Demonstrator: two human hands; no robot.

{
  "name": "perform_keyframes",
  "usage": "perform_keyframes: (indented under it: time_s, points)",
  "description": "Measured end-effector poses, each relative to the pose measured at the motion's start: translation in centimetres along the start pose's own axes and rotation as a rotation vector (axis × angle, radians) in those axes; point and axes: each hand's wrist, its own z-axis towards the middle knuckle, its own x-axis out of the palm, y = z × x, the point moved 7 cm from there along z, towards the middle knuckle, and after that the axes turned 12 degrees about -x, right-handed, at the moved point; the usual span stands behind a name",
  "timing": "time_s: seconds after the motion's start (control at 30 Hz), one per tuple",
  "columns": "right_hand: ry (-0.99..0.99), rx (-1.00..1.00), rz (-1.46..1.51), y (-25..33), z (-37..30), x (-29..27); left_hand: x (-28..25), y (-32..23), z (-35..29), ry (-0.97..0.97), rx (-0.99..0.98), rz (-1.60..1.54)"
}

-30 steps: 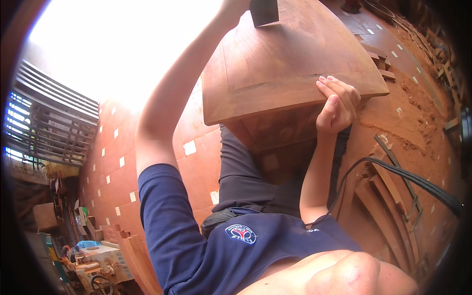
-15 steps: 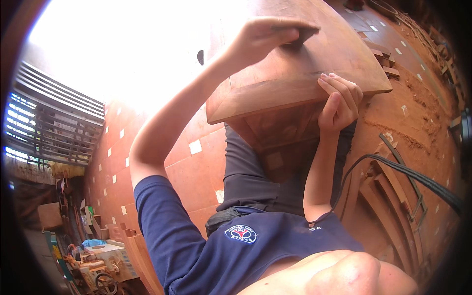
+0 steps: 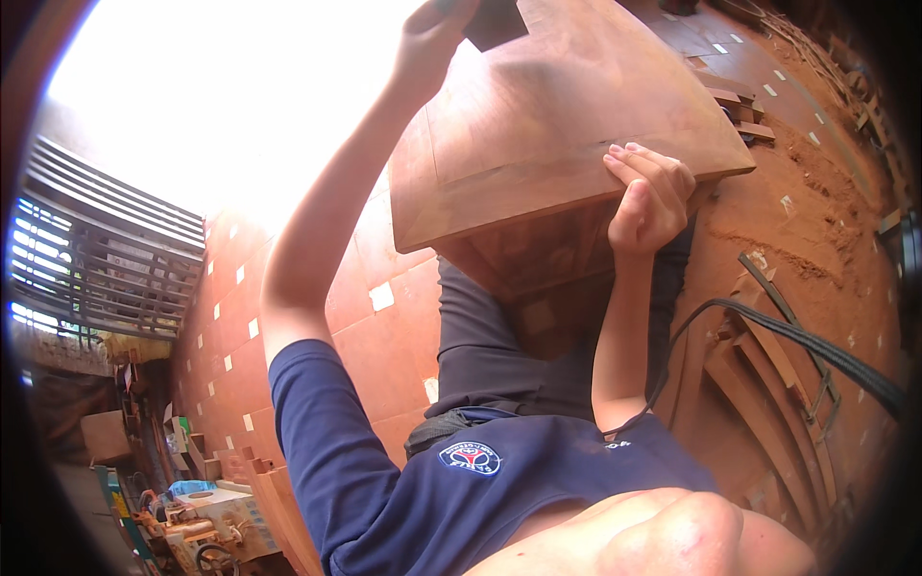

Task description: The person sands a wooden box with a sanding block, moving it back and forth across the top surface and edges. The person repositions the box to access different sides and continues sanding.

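Observation:
A broad reddish-brown wooden tabletop (image 3: 567, 106) lies tilted in front of me, over my legs, with its near edge toward me. My left hand (image 3: 430, 43) is closed on a dark sheet of sandpaper (image 3: 497, 24) at the tabletop's far left side, partly cut off by the top of the picture. Glare washes out the area beside it. At the near right edge, my right hand (image 3: 655, 197) is bent round the rim, fingertips on the upper face and thumb lower down. Below the top, a wooden base (image 3: 523, 254) shows in shadow.
Curved wooden pieces (image 3: 768, 413) lie on the right beside a black cable (image 3: 807, 341). More wood offcuts (image 3: 740, 106) are stacked beyond the tabletop. Sawdust (image 3: 797, 221) covers the right-hand floor. A machine with a handwheel (image 3: 216, 557) stands at lower left, near a slatted wall (image 3: 106, 250).
My left hand has moved the sandpaper left and away from me across the tabletop. The tabletop has shifted slightly in the picture; my right hand stays at its edge.

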Motion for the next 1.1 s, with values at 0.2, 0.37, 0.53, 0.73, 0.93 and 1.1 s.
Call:
perform_keyframes:
  time_s: [0.2, 0.37, 0.53, 0.73, 0.93, 1.1]
  points:
    - [0.009, 0.004, -0.002, 0.0, 0.1, 0.2, 5.4, 0.9, -1.0, -0.119, -0.029, 0.44]
    - [-0.003, 0.008, 0.011, 0.0, 0.1, -0.2, 8.2, -3.5, -8.7, 0.017, -0.024, 0.402]
    - [0.023, 0.004, 0.051, 0.4, 0.3, 0.2, 4.0, -7.5, -11.8, 0.12, -0.021, 0.135]
    - [-0.012, -0.006, 0.013, 0.2, 0.2, 0.2, 0.2, -3.8, -1.5, -0.347, 0.448, 0.913]
    - [-0.011, 0.021, 0.034, -0.1, -0.2, 0.1, 2.6, 5.2, 7.9, 0.014, -0.063, 0.491]
    - [0.001, 0.021, 0.014, -0.2, -0.4, 0.2, 6.1, 6.6, 3.5, 0.212, 0.089, 0.452]
